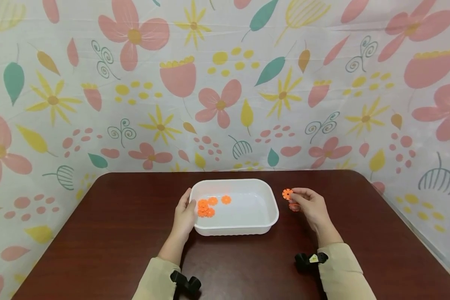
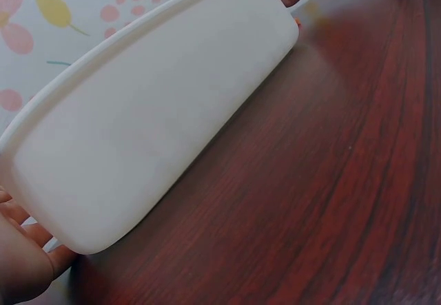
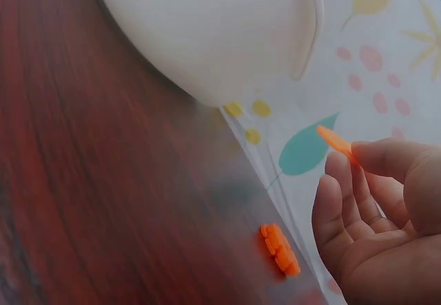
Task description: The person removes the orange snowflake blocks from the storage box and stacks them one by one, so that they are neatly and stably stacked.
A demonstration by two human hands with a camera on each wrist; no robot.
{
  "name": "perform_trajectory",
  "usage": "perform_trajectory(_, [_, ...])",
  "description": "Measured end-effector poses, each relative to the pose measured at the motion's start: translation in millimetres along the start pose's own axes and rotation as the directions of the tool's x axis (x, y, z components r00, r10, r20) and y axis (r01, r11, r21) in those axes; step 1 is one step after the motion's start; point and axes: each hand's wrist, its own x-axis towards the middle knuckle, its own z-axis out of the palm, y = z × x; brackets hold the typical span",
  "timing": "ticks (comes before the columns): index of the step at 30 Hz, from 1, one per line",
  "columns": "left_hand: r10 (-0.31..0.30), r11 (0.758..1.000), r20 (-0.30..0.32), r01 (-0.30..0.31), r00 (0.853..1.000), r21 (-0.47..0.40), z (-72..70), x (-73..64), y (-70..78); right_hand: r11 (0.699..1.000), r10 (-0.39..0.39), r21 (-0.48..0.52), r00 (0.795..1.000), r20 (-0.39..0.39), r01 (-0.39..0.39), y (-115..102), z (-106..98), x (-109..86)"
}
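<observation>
A white plastic basin stands on the table. My left hand grips its left side, thumb at the rim and fingers along the outer wall. Several orange notched discs lie in the basin's left part, some piled up. To the right of the basin, my right hand pinches one orange notched disc between thumb and fingertips, raised off the table. Below that hand, a small stack of orange discs rests on the tabletop, partly hidden by the fingers in the head view.
The dark red-brown wooden table has rounded far corners. Behind it hangs a white cloth printed with flowers and leaves. Black wrist mounts sit over the beige sleeves.
</observation>
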Motion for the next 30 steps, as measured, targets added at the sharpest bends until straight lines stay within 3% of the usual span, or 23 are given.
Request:
perform_trajectory(9, [0.01,1.0,0.0,-0.01,1.0,-0.007,-1.0,-1.1,-0.1,0.999,0.034,-0.011,0.999,-0.028,-0.034,2,-10,-2.0])
perform_trajectory(30, [-0.002,1.0,0.002,0.002,1.0,0.006,-0.7,-2.5,3.1,0.979,0.069,-0.186,0.992,-0.106,-0.088,10,-28,-1.9])
